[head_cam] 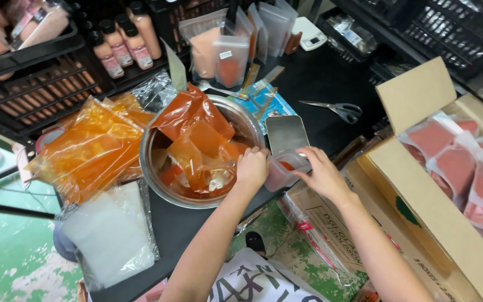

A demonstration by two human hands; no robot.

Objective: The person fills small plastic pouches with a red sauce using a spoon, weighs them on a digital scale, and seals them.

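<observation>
Both hands, left [251,168] and right [322,174], clamped on small pouch [283,170] between them, beside steel bowl [157,179].

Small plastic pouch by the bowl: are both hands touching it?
Touching. The head view shows the left hand gripping the pouch at its left edge and the right hand pinching its right side, beside the metal bowl.

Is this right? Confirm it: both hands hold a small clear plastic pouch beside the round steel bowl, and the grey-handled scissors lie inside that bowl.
Not quite. The head view shows the grey-handled scissors lying on the black tabletop, outside the round steel bowl. The left hand and right hand do hold the small clear plastic pouch beside it.
</observation>
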